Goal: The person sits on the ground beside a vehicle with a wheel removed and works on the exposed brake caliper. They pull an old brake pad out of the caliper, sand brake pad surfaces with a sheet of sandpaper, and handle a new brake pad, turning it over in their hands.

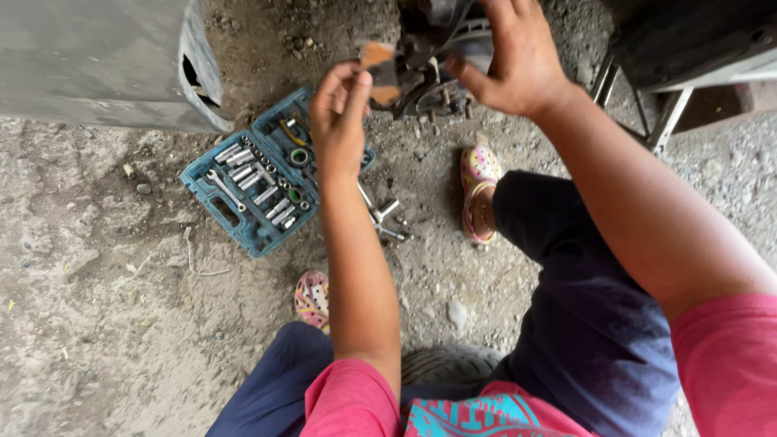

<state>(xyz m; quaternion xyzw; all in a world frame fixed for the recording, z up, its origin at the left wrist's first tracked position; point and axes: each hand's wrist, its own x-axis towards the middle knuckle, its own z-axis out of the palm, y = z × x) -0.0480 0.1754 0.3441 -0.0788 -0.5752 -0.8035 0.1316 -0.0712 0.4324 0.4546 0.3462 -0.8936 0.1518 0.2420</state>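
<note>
Dirt ground w/ socket set; left hand pinching prob. brake pad; right hand fingers apart.

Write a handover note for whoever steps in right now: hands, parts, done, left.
Left hand: pinching a small orange-brown brake pad, raised toward the wheel hub.
Right hand: open, fingers spread over the hub, gripping nothing visible.
Wheel is off; hub and studs are exposed.
Blue socket set case lies open on the dirt to the left, with a cross wrench beside it.
Done: hub exposed, pad in hand.
Left: pad is not seated yet; hub detail is blurred.
</note>
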